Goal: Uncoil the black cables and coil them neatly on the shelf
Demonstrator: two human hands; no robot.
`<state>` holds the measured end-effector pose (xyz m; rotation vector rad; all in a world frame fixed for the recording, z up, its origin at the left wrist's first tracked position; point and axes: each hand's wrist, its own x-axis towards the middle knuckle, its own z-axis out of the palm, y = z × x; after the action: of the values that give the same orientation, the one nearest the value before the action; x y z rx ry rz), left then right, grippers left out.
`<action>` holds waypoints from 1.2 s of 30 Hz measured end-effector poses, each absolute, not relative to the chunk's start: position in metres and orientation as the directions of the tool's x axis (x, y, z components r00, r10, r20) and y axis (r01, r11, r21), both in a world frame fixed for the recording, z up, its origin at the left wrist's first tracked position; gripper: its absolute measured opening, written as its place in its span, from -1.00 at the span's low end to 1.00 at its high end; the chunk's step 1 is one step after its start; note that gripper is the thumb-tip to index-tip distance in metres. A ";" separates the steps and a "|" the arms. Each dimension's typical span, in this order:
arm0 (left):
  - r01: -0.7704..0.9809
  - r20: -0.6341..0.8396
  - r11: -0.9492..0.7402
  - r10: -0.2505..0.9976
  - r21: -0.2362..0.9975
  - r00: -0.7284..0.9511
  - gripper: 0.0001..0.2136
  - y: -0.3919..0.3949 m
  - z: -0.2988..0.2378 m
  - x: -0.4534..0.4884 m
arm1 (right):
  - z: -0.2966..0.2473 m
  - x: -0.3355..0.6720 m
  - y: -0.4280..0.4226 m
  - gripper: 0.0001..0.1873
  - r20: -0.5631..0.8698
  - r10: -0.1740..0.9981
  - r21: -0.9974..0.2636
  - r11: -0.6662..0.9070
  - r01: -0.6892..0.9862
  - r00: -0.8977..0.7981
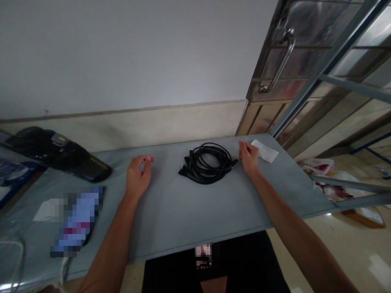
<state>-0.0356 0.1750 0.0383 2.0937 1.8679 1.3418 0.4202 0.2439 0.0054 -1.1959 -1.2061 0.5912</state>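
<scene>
A coil of black cable [210, 165] with several plug ends lies on the grey table [195, 215], between my two hands. Left of the coil, my left hand [139, 175] hovers at or just over the tabletop. Its fingers bend loosely, a gap shows below the thumb, and nothing is in it. On the other side, my right hand [249, 158] has its fingers curled in, with no object visible in them. One cable end points toward it but appears apart. A white paper slip [265, 151] lies just beyond the right hand.
A black handheld device [70, 156] lies at the back left. Nearer me is a phone-like object with a blurred screen [79, 219], beside a pale cord [63, 268]. A wall [183, 120] backs the table; a metal frame post [305, 97] stands at its right end.
</scene>
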 end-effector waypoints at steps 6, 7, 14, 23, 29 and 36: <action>0.800 0.569 -0.290 0.819 0.526 -0.077 -0.66 0.175 0.039 -0.035 | 0.006 0.420 0.243 -0.26 0.368 0.874 -0.921 0.298 0.250 0.317; 0.801 0.568 -0.288 0.819 0.525 -0.078 -0.66 0.175 0.039 -0.035 | 0.007 0.420 0.242 -0.26 0.370 0.874 -0.921 0.300 0.249 0.315; 0.801 0.570 -0.283 0.817 0.528 -0.087 -0.66 0.175 0.037 -0.036 | 0.008 0.418 0.242 -0.26 0.369 0.874 -0.922 0.300 0.246 0.315; 0.805 0.553 -0.273 0.829 0.527 -0.081 -0.64 0.175 0.037 -0.036 | 0.008 0.418 0.242 -0.25 0.370 0.874 -0.920 0.295 0.259 0.315; 0.802 0.550 -0.277 0.832 0.530 -0.076 -0.61 0.174 0.039 -0.034 | 0.008 0.418 0.242 -0.24 0.375 0.873 -0.917 0.297 0.268 0.314; 0.796 0.546 -0.279 0.834 0.537 -0.076 -0.62 0.175 0.038 -0.035 | 0.009 0.418 0.242 -0.25 0.370 0.875 -0.919 0.296 0.260 0.311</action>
<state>-0.0349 0.1746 0.0383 2.1042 1.8579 1.3070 0.4181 0.2417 0.0092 -1.2402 -1.2238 0.5860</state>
